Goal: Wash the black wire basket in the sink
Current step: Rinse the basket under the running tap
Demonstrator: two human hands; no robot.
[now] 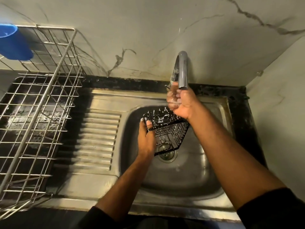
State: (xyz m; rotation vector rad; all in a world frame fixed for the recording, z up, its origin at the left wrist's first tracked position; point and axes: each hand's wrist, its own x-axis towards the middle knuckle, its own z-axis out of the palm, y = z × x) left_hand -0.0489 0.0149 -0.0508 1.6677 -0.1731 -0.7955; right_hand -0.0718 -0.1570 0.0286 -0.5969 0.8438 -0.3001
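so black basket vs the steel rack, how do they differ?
The black basket is small and dark; the steel rack is much larger and silver. The basket is held tilted over the sink basin by the left hand; the rack sits untouched on the counter to the left. Both are open wire grids.

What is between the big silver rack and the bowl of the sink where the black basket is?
In the head view, the sink's ribbed steel draining board lies between the silver rack and the bowl. Nothing sits on it.
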